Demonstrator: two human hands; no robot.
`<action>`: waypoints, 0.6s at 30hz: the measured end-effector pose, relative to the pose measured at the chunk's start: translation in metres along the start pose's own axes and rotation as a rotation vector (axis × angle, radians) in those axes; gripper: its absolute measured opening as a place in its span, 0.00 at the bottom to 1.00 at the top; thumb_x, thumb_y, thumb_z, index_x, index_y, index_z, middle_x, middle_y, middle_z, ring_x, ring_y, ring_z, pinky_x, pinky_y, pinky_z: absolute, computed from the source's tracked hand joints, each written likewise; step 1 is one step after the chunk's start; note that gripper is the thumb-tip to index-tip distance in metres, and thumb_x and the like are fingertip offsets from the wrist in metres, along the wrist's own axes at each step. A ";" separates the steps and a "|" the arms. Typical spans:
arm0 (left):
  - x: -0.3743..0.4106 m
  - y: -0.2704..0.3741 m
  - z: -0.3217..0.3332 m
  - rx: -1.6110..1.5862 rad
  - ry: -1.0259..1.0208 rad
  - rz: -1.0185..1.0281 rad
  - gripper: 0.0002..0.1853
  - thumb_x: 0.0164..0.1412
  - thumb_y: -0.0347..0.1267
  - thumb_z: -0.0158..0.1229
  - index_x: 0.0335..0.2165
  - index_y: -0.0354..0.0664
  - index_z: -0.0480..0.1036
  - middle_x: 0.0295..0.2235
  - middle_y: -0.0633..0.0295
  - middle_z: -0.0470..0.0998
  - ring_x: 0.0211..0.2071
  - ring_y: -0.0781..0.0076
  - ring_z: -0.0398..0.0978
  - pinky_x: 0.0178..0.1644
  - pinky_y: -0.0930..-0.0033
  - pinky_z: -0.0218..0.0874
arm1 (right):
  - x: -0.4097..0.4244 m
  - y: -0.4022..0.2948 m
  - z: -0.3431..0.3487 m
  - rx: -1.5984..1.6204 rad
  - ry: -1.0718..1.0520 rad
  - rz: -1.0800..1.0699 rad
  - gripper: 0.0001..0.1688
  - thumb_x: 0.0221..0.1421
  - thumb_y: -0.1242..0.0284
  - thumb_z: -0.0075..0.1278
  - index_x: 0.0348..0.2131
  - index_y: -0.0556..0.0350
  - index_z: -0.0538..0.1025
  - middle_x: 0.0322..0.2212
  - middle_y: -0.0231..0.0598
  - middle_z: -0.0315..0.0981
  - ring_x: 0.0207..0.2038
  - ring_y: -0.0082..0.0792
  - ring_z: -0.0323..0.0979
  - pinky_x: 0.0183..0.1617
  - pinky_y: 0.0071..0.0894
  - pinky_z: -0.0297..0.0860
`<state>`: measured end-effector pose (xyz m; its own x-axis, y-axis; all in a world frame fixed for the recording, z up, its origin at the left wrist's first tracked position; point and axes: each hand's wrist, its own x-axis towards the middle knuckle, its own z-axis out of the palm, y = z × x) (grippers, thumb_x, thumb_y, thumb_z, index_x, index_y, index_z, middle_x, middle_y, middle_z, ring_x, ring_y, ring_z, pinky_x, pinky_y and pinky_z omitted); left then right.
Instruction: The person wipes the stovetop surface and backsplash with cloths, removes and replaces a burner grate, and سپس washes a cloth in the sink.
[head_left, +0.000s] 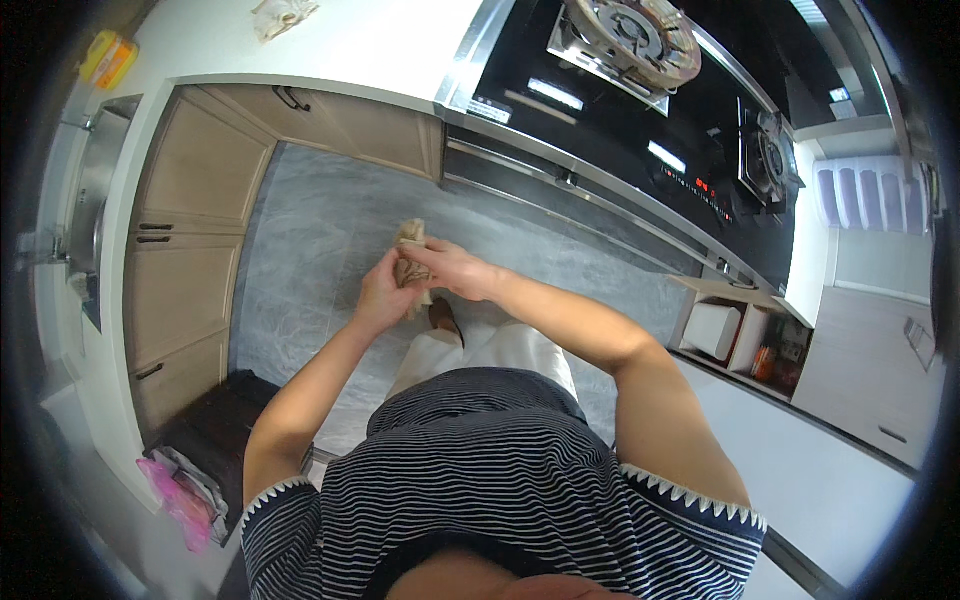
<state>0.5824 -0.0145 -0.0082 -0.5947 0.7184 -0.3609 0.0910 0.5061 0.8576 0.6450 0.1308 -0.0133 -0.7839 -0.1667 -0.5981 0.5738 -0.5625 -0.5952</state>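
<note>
A crumpled beige cloth (412, 271) is bunched between my two hands, held out in front of me over the grey floor. My left hand (381, 291) grips its near left side, with the thumb pointing up along it. From the right, my right hand (457, 268) closes its fingers over the upper part. Loose ends of the cloth stick out above and below the hands. The fingers hide much of its middle.
A black glass gas hob (600, 131) lies ahead on the right. The white counter (360, 45) bears another crumpled cloth (281, 16) and a yellow container (109, 60). A steel sink (94, 195) is at left. Beige cabinets (191, 277) and an open shelf (739, 330) flank the floor.
</note>
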 end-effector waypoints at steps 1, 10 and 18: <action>0.009 -0.002 0.001 -0.062 -0.016 0.008 0.23 0.48 0.26 0.55 0.45 0.36 0.64 0.38 0.60 0.73 0.39 0.74 0.70 0.42 0.73 0.61 | -0.008 -0.005 -0.006 -0.100 0.035 -0.050 0.29 0.55 0.59 0.45 0.51 0.55 0.61 0.44 0.39 0.64 0.46 0.28 0.63 0.44 0.29 0.65; 0.116 0.119 -0.005 -0.249 0.135 0.562 0.17 0.46 0.27 0.52 0.39 0.36 0.69 0.31 0.52 0.75 0.33 0.60 0.74 0.37 0.67 0.64 | -0.102 -0.111 -0.053 -0.262 0.478 -0.564 0.25 0.58 0.66 0.42 0.51 0.60 0.62 0.44 0.42 0.67 0.43 0.29 0.69 0.39 0.23 0.68; 0.213 0.135 0.047 0.618 0.158 0.923 0.22 0.47 0.30 0.53 0.45 0.45 0.66 0.49 0.55 0.62 0.54 0.58 0.54 0.53 0.49 0.47 | -0.113 -0.150 -0.131 -0.209 0.707 -0.547 0.17 0.57 0.71 0.43 0.45 0.60 0.66 0.37 0.40 0.71 0.35 0.29 0.73 0.31 0.21 0.69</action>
<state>0.5056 0.2294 0.0137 -0.1856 0.8942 0.4074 0.9038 -0.0074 0.4279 0.6785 0.3407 0.0735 -0.6707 0.6527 -0.3524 0.2510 -0.2473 -0.9359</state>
